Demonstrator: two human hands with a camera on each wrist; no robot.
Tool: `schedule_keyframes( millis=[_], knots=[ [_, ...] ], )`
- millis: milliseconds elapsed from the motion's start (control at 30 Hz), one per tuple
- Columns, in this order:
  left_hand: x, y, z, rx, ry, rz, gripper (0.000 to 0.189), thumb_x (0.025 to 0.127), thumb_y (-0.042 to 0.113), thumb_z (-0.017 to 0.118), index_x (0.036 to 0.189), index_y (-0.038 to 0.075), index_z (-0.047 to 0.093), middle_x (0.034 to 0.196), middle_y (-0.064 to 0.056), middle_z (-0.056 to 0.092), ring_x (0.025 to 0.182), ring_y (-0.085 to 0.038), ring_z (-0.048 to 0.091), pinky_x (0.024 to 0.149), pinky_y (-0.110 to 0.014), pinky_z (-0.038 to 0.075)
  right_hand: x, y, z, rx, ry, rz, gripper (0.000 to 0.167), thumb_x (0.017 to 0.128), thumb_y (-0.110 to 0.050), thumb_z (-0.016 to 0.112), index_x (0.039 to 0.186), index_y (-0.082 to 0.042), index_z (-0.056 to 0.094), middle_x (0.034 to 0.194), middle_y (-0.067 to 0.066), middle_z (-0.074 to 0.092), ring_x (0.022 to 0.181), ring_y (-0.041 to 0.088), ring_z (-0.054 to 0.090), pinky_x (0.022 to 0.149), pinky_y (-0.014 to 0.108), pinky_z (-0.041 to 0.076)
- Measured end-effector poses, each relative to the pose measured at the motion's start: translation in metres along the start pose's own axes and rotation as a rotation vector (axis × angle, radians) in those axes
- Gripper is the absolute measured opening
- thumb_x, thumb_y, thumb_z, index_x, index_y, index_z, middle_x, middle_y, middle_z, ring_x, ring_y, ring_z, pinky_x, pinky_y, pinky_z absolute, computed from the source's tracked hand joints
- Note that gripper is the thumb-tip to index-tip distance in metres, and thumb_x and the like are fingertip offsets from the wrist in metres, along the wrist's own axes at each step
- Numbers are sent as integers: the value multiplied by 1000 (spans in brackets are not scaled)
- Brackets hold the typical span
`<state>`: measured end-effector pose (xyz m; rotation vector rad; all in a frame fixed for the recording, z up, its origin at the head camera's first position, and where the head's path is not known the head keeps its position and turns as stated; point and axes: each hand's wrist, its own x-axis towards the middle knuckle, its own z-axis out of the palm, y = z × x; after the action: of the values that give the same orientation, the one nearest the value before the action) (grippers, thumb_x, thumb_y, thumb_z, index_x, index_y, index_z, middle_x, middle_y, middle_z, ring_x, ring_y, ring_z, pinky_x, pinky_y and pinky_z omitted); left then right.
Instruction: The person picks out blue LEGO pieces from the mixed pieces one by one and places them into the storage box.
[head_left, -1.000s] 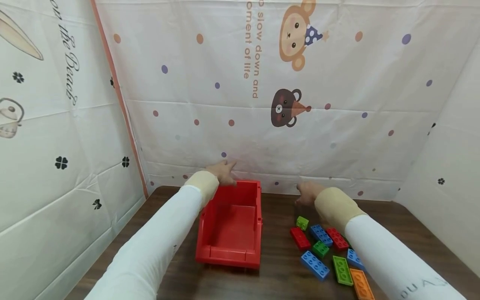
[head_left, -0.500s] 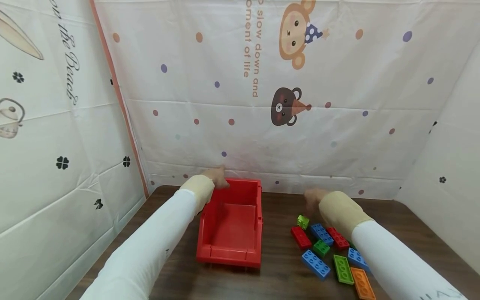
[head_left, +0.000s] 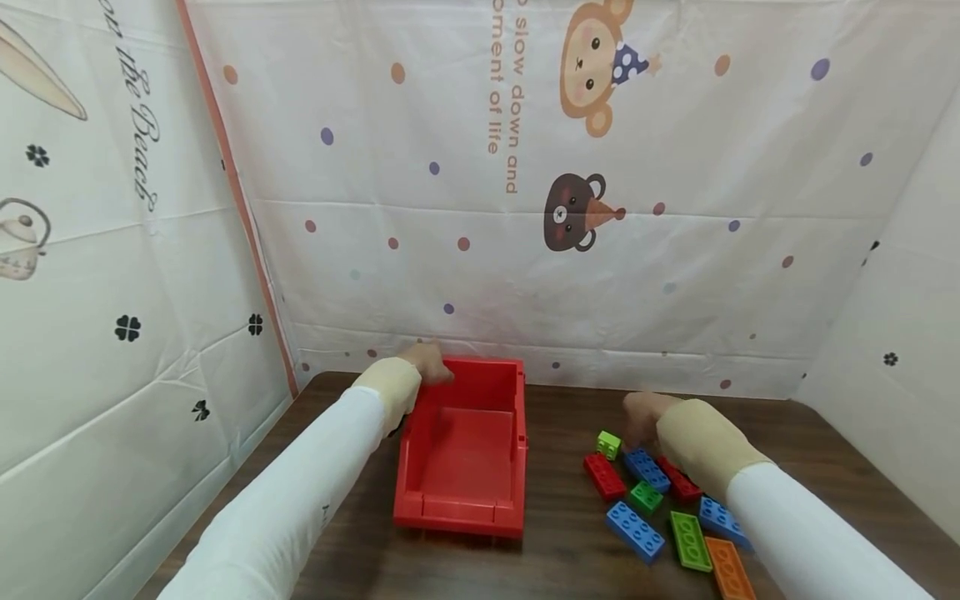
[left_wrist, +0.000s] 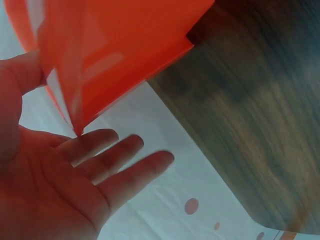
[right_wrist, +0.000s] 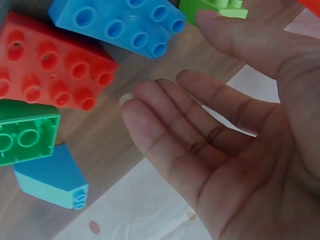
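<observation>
A red open-front bin [head_left: 468,467] stands on the table, left of the bricks. At its back left corner is my left hand [head_left: 426,363]. In the left wrist view the bin's corner comes between the thumb and the spread fingers [left_wrist: 125,177], and the thumb tip is hidden behind the red wall. My right hand [head_left: 647,415] is low over the far side of the toy bricks, holding nothing, its fingers [right_wrist: 150,130] loosely straight. Nearest to it are a blue brick [head_left: 647,471], a red brick [right_wrist: 55,65] and a small lime brick [head_left: 608,445].
Nearer on the wooden table [head_left: 555,550] lie another red brick [head_left: 604,477], a small green brick [head_left: 646,497], a blue brick [head_left: 635,532], a lime brick [head_left: 690,542] and an orange brick [head_left: 730,569]. A printed white sheet [head_left: 337,283] hangs behind the table.
My left hand has shifted left and down to the bin's back left corner. The right hand has moved right and nearer, over the far bricks. Bin and bricks stay put.
</observation>
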<state>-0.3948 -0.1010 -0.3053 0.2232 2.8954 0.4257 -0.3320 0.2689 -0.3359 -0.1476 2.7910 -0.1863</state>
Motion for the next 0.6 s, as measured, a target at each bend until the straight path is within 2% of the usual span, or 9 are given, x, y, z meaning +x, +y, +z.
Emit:
schedule_keyframes(
  millis=[67, 100, 167, 233, 333, 467, 533, 600],
  knots=[
    [0, -2, 1, 10, 8, 2, 33, 99, 25, 67, 117, -2, 70, 123, -18, 69, 110, -28, 64, 100, -42, 53, -1, 2, 1, 26, 0, 6, 36, 87, -14, 87, 109, 4, 65, 94, 13, 64, 79, 25, 64, 62, 34, 56],
    [1, -3, 2, 10, 9, 4, 30, 99, 25, 66, 114, -1, 70, 116, -15, 70, 102, -26, 63, 97, -41, 54, -2, 3, 2, 47, -2, 11, 37, 88, -14, 86, 111, 5, 65, 94, 13, 64, 77, 24, 64, 60, 32, 55],
    [1, -4, 3, -35, 2, -17, 26, 98, 23, 66, 110, 0, 70, 106, -12, 68, 97, -27, 61, 95, -42, 55, -2, 6, 5, 70, -4, 7, 38, 88, -15, 86, 111, 5, 65, 92, 13, 64, 73, 23, 64, 56, 29, 53],
    [1, -5, 4, -83, -1, -41, 25, 98, 23, 66, 111, 1, 68, 104, -11, 66, 97, -27, 61, 95, -44, 56, -3, 9, 6, 98, 0, 2, 39, 88, -16, 87, 112, 6, 65, 91, 12, 63, 71, 23, 62, 58, 29, 52],
    [3, -6, 6, -82, 3, -27, 24, 99, 24, 65, 108, 2, 68, 101, -10, 66, 96, -26, 62, 95, -43, 56, -4, 12, 7, 142, 6, -7, 45, 89, -16, 86, 119, 9, 64, 91, 13, 64, 72, 24, 61, 63, 32, 55],
    [3, -8, 8, -17, 9, 34, 24, 99, 26, 61, 103, 3, 68, 98, -9, 67, 90, -24, 61, 89, -39, 54, -3, 13, 8, 153, 18, -26, 52, 89, -18, 86, 124, 12, 63, 95, 13, 66, 76, 25, 62, 68, 36, 59],
    [1, -10, 8, -25, 10, 46, 27, 99, 25, 61, 108, 0, 67, 103, -11, 69, 93, -26, 62, 89, -40, 53, -2, 13, 9, 152, 24, -34, 52, 89, -18, 86, 124, 12, 63, 96, 13, 66, 78, 25, 62, 70, 37, 60],
    [-3, -12, 8, -45, 7, 55, 38, 100, 24, 60, 124, -5, 63, 116, -17, 69, 105, -29, 64, 96, -42, 53, 0, 13, 10, 147, 32, -45, 48, 88, -18, 86, 121, 11, 65, 96, 12, 66, 80, 25, 62, 73, 39, 60]
  ],
)
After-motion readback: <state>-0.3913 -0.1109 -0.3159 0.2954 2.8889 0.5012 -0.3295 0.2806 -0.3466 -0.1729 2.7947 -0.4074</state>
